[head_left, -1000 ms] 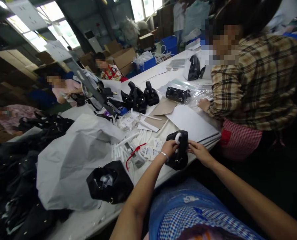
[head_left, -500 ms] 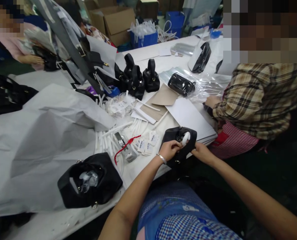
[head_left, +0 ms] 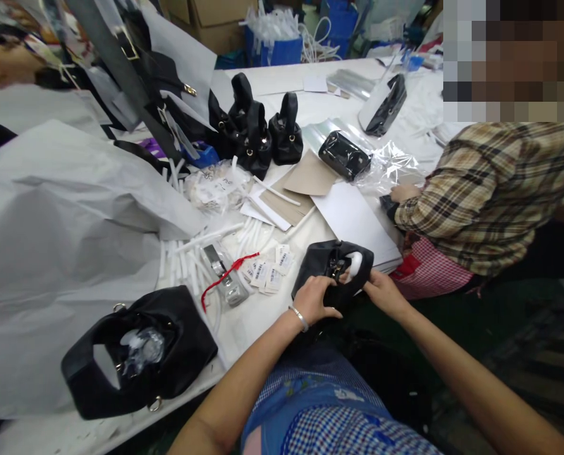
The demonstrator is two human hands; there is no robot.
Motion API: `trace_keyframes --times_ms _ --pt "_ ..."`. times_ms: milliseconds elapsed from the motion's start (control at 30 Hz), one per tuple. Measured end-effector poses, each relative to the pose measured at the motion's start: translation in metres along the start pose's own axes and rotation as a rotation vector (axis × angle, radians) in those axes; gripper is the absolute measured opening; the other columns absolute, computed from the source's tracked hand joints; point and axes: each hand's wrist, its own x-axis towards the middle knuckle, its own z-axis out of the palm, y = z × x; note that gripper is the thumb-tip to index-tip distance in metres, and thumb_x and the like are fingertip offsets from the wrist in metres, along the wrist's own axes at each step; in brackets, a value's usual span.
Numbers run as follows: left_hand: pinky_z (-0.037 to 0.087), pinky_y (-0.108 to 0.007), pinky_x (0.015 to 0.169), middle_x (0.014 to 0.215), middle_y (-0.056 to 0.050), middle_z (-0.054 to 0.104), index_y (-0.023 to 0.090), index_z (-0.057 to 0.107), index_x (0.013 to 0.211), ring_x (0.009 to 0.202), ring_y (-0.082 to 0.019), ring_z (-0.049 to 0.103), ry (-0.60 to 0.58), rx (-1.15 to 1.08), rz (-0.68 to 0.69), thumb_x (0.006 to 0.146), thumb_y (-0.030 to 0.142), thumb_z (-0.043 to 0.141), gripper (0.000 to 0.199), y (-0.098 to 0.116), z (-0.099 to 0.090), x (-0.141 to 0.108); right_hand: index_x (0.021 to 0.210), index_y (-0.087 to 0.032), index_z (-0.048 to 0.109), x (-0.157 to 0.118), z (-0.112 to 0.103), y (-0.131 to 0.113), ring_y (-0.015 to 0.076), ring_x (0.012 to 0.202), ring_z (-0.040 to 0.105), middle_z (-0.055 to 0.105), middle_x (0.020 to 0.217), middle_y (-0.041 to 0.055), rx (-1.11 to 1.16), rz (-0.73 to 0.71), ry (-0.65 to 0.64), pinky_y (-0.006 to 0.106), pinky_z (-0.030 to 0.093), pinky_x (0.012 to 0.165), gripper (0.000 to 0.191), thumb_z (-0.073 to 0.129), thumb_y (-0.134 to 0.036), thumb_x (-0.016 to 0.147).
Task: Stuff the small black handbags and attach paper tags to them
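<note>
A small black handbag (head_left: 313, 262) is held tilted at the table's near edge, its mouth facing up, with a white roll-like piece (head_left: 355, 264) at its handle. My left hand (head_left: 314, 300), with a silver bangle at the wrist, grips the bag's near side, fingers bent at the opening and thumb lower down. On the other side, my right hand (head_left: 384, 294) is closed around the handle side; most of its fingers are hidden behind the bag. A larger black handbag (head_left: 177, 335) lies open at the near left, with clear plastic wrapping (head_left: 144, 351) inside.
Barcode tags (head_left: 272, 272), a red cord (head_left: 232, 268) and white tubes (head_left: 182, 262) lie mid-table. White sheets (head_left: 353, 215) are stacked beyond the bag. Several small black bags (head_left: 286, 136) stand further back. A co-worker in a plaid shirt (head_left: 490, 196) works at the right.
My left hand has shifted down and left on the small bag, its thumb now spread lower. The right hand keeps its hold. The view has moved slightly.
</note>
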Motion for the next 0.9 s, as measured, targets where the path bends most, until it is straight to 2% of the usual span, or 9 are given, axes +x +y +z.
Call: trace_keyframes --times_ms 133,233,300,467,633,700,767,833,900 --pt "0.043 -0.034 0.084 0.103 -0.005 0.058 0.020 0.055 0.105 0.096 -0.024 0.052 0.114 -0.052 -0.019 0.049 0.049 0.083 0.069 -0.001 0.009 -0.008 0.111 -0.021 0.061 0.002 0.011 0.000 0.0257 0.097 0.065 0.071 0.101 0.0075 0.228 0.015 0.054 0.041 0.052 0.086 0.046 0.066 -0.049 0.074" --pt "0.044 -0.034 0.083 0.101 -0.005 0.057 0.020 0.054 0.104 0.096 -0.024 0.052 0.150 -0.076 -0.025 0.051 0.050 0.082 0.067 -0.001 0.012 -0.012 0.114 -0.022 0.060 0.003 0.015 0.002 0.0249 0.099 0.064 0.070 0.102 0.0073 0.195 -0.022 0.078 0.040 0.053 0.086 0.045 0.063 -0.048 0.077" --pt "0.044 -0.034 0.082 0.101 -0.005 0.057 0.020 0.054 0.104 0.095 -0.023 0.053 0.160 -0.087 -0.041 0.051 0.050 0.081 0.067 -0.001 0.012 -0.014 0.110 -0.021 0.063 0.004 0.013 0.002 0.0252 0.100 0.064 0.070 0.102 0.0074 0.107 -0.032 0.012 0.040 0.052 0.088 0.040 0.061 -0.046 0.079" --pt "0.044 -0.035 0.084 0.104 -0.006 0.058 0.021 0.055 0.108 0.096 -0.024 0.053 0.146 -0.113 -0.036 0.051 0.049 0.082 0.070 -0.002 0.010 -0.015 0.096 -0.017 0.070 0.012 0.002 -0.002 0.0278 0.101 0.063 0.072 0.099 0.0069 -0.095 -0.028 -0.327 0.046 0.047 0.095 0.027 0.061 -0.033 0.077" --pt "0.043 -0.038 0.091 0.113 -0.007 0.059 0.021 0.056 0.115 0.105 -0.026 0.053 0.144 -0.110 -0.044 0.057 0.043 0.081 0.067 0.004 0.006 -0.016 0.098 -0.020 0.071 0.017 -0.008 -0.006 0.0301 0.109 0.058 0.070 0.107 0.0059 -0.339 -0.159 -0.384 0.049 0.042 0.099 0.030 0.056 -0.017 0.072" --pt "0.044 -0.038 0.093 0.119 -0.007 0.060 0.022 0.053 0.122 0.108 -0.026 0.053 0.142 -0.137 -0.063 0.065 0.040 0.076 0.064 0.011 0.000 -0.016 0.098 -0.021 0.072 0.014 -0.011 -0.009 0.0295 0.106 0.060 0.071 0.104 0.0055 -0.409 -0.177 -0.329 0.047 0.044 0.096 0.032 0.050 -0.014 0.074" --pt "0.045 -0.036 0.092 0.120 -0.006 0.061 0.024 0.051 0.127 0.107 -0.023 0.056 0.168 -0.212 -0.094 0.078 0.039 0.065 0.053 0.020 -0.009 -0.013 0.101 -0.022 0.071 0.007 -0.012 -0.013 0.0286 0.102 0.062 0.071 0.104 0.0052 -0.396 -0.160 -0.173 0.046 0.047 0.093 0.032 0.048 -0.017 0.079" --pt "0.046 -0.033 0.093 0.119 -0.004 0.064 0.025 0.054 0.125 0.106 -0.020 0.059 0.237 -0.309 -0.115 0.088 0.037 0.050 0.040 0.032 -0.019 -0.006 0.114 -0.023 0.065 -0.003 -0.010 -0.019 0.0272 0.105 0.062 0.068 0.112 0.0046 -0.246 -0.130 -0.030 0.044 0.048 0.093 0.033 0.050 -0.025 0.084" --pt "0.045 -0.031 0.095 0.117 -0.002 0.065 0.025 0.059 0.121 0.107 -0.018 0.060 0.308 -0.383 -0.107 0.092 0.037 0.042 0.036 0.043 -0.027 0.004 0.126 -0.024 0.055 -0.012 -0.004 -0.028 0.0256 0.112 0.058 0.061 0.124 0.0043 -0.016 -0.113 0.021 0.043 0.046 0.097 0.043 0.054 -0.032 0.084"
